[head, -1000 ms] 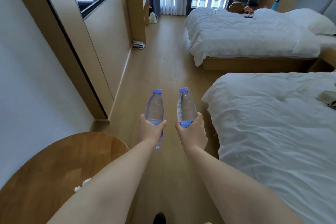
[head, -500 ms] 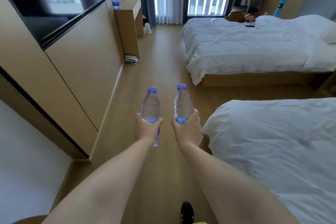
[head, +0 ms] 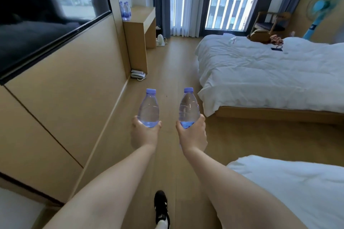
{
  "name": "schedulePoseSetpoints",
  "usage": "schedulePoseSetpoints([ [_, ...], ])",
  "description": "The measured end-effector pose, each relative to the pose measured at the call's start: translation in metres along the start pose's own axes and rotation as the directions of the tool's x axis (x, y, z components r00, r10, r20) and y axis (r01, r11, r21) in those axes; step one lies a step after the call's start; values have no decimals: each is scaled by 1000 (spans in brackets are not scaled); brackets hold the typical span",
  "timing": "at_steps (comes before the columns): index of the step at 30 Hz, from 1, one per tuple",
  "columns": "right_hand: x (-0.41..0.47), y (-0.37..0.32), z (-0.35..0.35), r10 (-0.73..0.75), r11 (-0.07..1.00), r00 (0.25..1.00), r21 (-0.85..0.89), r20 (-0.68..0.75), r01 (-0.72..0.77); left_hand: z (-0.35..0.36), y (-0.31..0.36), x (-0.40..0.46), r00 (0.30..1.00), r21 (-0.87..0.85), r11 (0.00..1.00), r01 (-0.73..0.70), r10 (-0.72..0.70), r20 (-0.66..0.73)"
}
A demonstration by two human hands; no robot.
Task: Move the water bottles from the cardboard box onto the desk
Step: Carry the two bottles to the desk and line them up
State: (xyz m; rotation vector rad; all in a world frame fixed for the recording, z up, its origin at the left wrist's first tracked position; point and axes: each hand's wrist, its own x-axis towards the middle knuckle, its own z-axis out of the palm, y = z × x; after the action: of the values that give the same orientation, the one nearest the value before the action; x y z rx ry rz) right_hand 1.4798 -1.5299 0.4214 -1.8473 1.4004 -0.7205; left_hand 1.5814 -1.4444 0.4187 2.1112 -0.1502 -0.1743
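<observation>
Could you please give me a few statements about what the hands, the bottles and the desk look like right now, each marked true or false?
1. The left hand and the right hand each hold a bottle. True.
2. The left bottle and the right bottle both have their caps off. False: each still wears its purple cap.
3. Bottles already stand on the desk, at its far left edge by the wall. True: the desk bottles are there.
4. Both held bottles lie flat on the bed. False: they are held upright above the wooden floor.
5. A black shoe shows at the bottom. True.
</observation>
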Motion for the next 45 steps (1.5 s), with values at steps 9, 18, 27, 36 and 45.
schedulePoseSetpoints([
  [9, 201, -85, 83, -76, 997, 996, 20, -46, 77, 106, 94, 195, 999, 28, 1000, -15, 13, 48],
  [18, 380, -141, 162, -86, 995, 996, 45, -19, 87, 202, 172, 348, 997, 24, 998, -53, 51, 64],
  [27, 576, -178, 242, -132, 990, 984, 61, 123, 126, 315, 244, 512, 998, 26, 999, 19, -21, 64],
  [36, 729, -239, 310, -129, 986, 972, 127, 198, 105, 389, 305, 664, 995, -1, 1000, 25, -25, 99],
  [45, 897, -309, 420, -152, 979, 965, 164, 215, 118, 473, 358, 856, 990, -56, 998, 20, -12, 140],
])
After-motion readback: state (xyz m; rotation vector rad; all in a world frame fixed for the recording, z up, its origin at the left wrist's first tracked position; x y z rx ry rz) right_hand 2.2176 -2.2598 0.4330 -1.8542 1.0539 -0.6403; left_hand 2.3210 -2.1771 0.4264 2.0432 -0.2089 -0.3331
